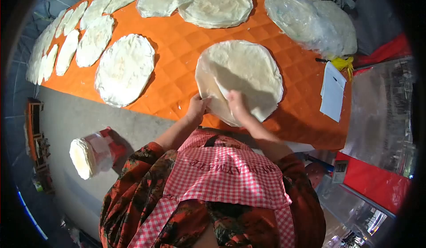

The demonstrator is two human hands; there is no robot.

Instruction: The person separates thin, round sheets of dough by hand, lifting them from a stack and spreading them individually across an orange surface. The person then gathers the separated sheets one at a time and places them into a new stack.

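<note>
A round stack of thin, pale flatbread sheets (255, 66) lies in front of me on the orange cloth. Its left part is a lifted, folded flap of the top flatbread (212, 87). At the near left edge, my left hand (197, 107) is closed, pinching the rim of that flap. My right hand (238, 104) is a little smeared by motion. Its fingers are curled at the fold of the same sheet, over the stack, and the fingertips are partly hidden.
Another flatbread stack (125, 70) sits left, with several more along the table's far side. Plastic-wrapped flatbreads (306, 22) lie at the far right, near white paper (333, 93) with a pen. A pale round stack (82, 158) in clear plastic stands low at left.
</note>
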